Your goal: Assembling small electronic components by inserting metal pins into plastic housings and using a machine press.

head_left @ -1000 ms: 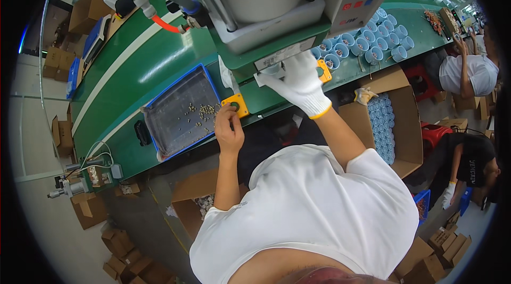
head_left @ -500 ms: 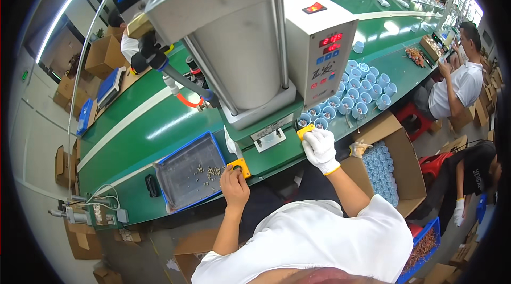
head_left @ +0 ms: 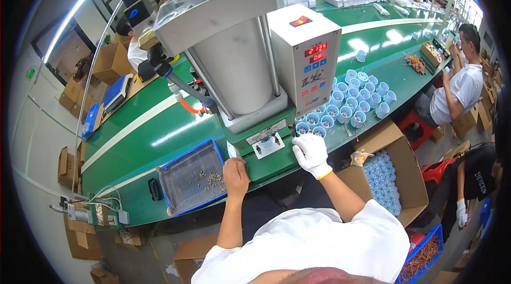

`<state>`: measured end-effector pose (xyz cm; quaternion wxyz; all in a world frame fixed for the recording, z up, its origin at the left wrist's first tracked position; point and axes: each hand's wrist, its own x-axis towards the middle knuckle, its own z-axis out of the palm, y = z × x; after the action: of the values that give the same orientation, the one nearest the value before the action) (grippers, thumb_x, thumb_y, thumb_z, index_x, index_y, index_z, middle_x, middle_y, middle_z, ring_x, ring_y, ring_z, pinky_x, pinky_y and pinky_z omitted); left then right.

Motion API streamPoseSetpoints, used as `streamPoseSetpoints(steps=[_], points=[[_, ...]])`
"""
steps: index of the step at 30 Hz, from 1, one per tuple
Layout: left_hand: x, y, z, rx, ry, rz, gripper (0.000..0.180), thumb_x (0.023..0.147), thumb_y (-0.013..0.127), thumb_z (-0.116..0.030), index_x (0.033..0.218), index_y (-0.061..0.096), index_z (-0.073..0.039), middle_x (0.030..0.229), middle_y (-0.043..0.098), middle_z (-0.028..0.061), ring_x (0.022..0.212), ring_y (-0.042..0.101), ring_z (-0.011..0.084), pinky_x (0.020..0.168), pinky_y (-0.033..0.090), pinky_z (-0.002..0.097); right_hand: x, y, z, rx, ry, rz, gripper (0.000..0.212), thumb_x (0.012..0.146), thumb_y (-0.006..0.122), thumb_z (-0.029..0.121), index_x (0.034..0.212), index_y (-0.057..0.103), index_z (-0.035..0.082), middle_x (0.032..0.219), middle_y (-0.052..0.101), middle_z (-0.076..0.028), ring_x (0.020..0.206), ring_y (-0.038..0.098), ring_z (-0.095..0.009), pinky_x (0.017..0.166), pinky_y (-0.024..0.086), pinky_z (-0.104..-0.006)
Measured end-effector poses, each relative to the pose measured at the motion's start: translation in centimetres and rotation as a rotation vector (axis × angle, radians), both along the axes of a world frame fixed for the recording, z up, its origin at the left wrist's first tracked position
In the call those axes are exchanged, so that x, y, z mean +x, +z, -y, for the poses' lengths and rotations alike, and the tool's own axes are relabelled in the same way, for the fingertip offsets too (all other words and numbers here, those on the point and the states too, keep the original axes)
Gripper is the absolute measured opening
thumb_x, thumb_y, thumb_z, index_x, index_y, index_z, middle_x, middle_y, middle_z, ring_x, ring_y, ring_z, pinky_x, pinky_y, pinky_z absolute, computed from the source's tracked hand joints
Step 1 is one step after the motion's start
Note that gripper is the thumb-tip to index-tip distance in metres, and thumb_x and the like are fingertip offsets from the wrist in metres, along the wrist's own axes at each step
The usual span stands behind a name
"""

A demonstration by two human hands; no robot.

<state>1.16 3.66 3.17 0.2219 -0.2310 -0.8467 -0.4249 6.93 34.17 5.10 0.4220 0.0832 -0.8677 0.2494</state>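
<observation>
The press has a grey cylinder and a green base in front of me. My left hand, bare, is closed over a yellow button box at the base's left front; only a sliver of yellow shows. On the right side, my right hand wears a white glove, its fingers curled down over the place of the other yellow button box, which it hides. Between the hands, under the press head, a light blue part sits on a small metal plate.
Several light blue cups stand right of the press's control box. A blue-rimmed tray with small metal pieces lies left. A carton of cups stands lower right. Co-workers sit along the green bench.
My left hand has moved up and over its yellow button box. The right glove has shifted slightly left and down in view, covering the other box. The whole view has tilted a little.
</observation>
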Motion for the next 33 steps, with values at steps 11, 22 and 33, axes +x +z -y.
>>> streamPoseSetpoints(steps=[11, 22, 33], points=[[0.2, 0.3, -1.2, 0.064, 0.086, 0.061, 0.006, 0.101, 0.074, -0.006, 0.102, 0.070, -0.002, 0.099, 0.073, 0.0162, 0.091, 0.070, 0.0391, 0.081, 0.055, 0.0476, -0.6, -1.2, -0.1, -0.013, -0.010, -0.034, 0.018, 0.086, 0.080, 0.014, 0.104, 0.079, 0.011, 0.099, 0.079, -0.007, 0.095, 0.075, -0.029, 0.088, 0.057, -0.0434], [0.2, -0.5, 0.4, 0.145, -0.043, 0.201, 0.017, 0.107, 0.071, -0.015, 0.100, 0.070, 0.000, 0.094, 0.070, 0.0182, 0.089, 0.069, 0.0410, 0.080, 0.054, 0.0470, 1.9, -4.9, -1.2, -0.255, -0.032, -0.024, 0.026, 0.091, 0.075, -0.002, 0.116, 0.075, 0.004, 0.114, 0.076, -0.018, 0.108, 0.073, -0.040, 0.100, 0.059, -0.0483], [-6.3, 11.1, -4.6, 0.121, -0.278, 0.091, 0.034, 0.089, 0.088, -0.007, 0.121, 0.076, -0.002, 0.116, 0.078, 0.0178, 0.109, 0.074, 0.0395, 0.095, 0.058, 0.0445, 1.2, -3.9, -1.6, -0.205, -0.028, 0.083, 0.033, 0.090, 0.079, 0.000, 0.123, 0.073, 0.004, 0.120, 0.076, -0.016, 0.113, 0.071, -0.038, 0.096, 0.059, -0.0452]])
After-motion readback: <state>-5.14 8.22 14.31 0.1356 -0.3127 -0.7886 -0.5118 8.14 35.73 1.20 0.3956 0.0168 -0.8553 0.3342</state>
